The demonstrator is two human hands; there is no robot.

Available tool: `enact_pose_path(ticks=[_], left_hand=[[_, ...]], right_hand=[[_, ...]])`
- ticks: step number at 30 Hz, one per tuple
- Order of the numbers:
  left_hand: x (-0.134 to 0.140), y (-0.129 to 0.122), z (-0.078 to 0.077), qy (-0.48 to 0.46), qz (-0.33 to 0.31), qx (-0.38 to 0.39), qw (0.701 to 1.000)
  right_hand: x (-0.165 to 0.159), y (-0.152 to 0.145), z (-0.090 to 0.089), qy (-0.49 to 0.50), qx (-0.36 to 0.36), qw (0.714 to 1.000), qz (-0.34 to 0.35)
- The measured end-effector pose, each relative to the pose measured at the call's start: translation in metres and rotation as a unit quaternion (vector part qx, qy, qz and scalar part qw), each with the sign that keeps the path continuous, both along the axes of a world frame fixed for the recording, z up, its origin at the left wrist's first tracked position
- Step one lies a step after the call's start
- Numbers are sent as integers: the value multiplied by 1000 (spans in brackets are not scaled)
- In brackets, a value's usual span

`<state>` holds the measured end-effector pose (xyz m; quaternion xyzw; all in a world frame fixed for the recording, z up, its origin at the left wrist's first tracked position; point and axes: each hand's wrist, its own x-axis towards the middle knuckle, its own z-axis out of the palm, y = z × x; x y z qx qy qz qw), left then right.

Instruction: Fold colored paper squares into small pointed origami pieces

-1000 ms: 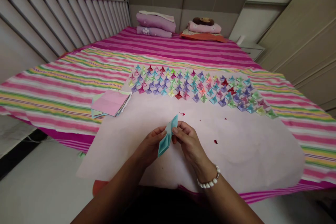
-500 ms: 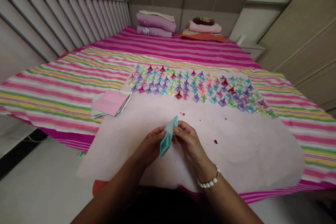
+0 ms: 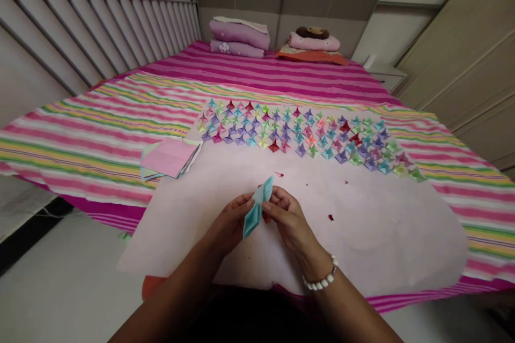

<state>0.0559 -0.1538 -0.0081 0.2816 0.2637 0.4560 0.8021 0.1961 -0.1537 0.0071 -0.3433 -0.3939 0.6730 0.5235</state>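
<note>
A light-blue folded paper is held up between both hands over a large white sheet. My left hand pinches its left edge between thumb and fingers. On the other side, my right hand grips the paper, its thumb pressed on the front near the middle. The right fingers behind the paper are partly hidden. The piece is slanted, its upper tip pointing away from me, and folded layers show at its lower end. Rows of small folded paper pieces in many colours stand along the sheet's far side.
A stack of coloured paper squares, pink on top, lies at the left. Small dark-red paper scraps are scattered on the sheet. Beneath is a striped bedspread. Folded purple bedding sits by the headboard; a slatted rail runs along the left.
The right thumb has slid slightly left over the blue paper, and the paper's lower end has shifted a little left and up. Both hands keep their hold.
</note>
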Motion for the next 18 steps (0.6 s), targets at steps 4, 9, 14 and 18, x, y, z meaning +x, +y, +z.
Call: enact_pose_path(ticks=[4, 9, 14, 18], left_hand=[[0, 0, 0, 4, 1, 2, 1000], [0, 1, 1, 3, -9, 11, 1000], [1, 1, 4, -4, -13, 8, 1000], [2, 0, 7, 7, -2, -6, 1000]], right_hand=[[0, 0, 1, -2, -5, 1000, 1], [0, -1, 3, 0, -4, 1000, 7], [0, 0, 2, 0, 1, 1000, 12], [0, 0, 2, -3, 4, 1000, 15]])
